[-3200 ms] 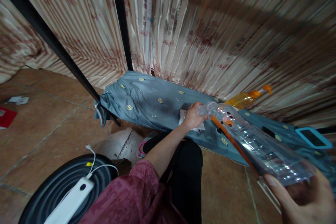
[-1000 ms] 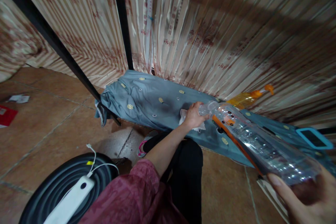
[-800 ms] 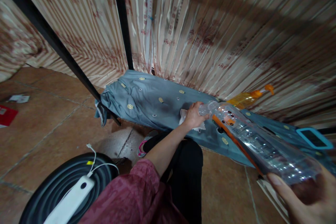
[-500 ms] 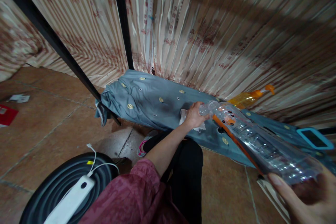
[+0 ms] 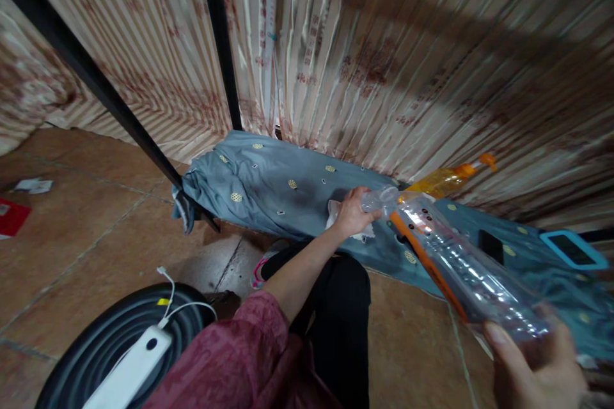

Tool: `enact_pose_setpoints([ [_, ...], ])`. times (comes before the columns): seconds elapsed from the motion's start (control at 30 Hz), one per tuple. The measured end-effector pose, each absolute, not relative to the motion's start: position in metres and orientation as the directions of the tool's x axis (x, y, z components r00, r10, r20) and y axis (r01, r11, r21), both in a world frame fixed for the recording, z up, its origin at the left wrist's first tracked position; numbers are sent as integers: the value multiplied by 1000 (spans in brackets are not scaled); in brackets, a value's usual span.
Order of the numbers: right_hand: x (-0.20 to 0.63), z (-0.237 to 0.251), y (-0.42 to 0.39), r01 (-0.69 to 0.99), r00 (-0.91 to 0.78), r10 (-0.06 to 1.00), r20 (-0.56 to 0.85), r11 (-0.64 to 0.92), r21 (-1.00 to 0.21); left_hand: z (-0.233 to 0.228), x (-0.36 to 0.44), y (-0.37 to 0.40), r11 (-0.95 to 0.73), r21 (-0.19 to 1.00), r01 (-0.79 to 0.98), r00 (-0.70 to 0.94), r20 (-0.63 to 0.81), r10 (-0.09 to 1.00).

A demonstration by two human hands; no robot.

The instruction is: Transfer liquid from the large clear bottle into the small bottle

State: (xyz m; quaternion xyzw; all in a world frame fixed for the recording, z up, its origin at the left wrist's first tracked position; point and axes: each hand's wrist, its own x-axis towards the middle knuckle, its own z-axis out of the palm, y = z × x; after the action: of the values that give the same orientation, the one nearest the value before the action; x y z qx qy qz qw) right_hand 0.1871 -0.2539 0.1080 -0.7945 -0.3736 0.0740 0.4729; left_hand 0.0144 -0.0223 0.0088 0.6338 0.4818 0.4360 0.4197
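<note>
Backdrop: striped cream-and-red curtain hangs behind, crossed by two black poles; brown tiled floor below.
Surface: blue-grey patterned cloth is spread low along the curtain's foot.
Bottle: one clear plastic bottle, long, ribbed and see-through, lies tilted in the air between both hands, neck toward the cloth, base toward the wearer.
Left hand: left hand is closed around the bottle's neck end, fingers curled over a white tissue that rests on the cloth.
Right hand: right hand cups the bottle's base at the lower right, thumb pressed along its side, the other fingers wrapped beneath.
Others on the cloth: one orange spray bottle by the curtain, one orange-handled tool under the clear bottle, one black phone, one blue-framed device.
Floor: one white power bank with a cable on a dark round stool.
</note>
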Motion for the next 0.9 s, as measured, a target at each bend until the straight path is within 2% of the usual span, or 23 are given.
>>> enact_pose_setpoints([
  [0.07,188,95,-255,409,739,653,163,-243,-880,9,14,-22,-178,957,229,150,145,978],
  [0.17,187,75,-255,240,736,666,121,-90,-967,10,12,-22,-167,965,204,152,138,979],
  [0.33,191,50,-250,13,680,732,37,38,-999,13,7,-22,-197,970,140,161,174,972],
  [0.47,197,31,-238,-247,655,751,-87,104,-963,14,5,-22,-178,970,164,126,158,979],
  [0.73,171,14,-226,-466,642,726,-247,113,-877,6,5,-17,-186,967,172,130,165,978],
  [0.9,157,12,-223,-620,529,776,-345,75,-781,-2,4,-16,-202,974,103,132,187,973],
])
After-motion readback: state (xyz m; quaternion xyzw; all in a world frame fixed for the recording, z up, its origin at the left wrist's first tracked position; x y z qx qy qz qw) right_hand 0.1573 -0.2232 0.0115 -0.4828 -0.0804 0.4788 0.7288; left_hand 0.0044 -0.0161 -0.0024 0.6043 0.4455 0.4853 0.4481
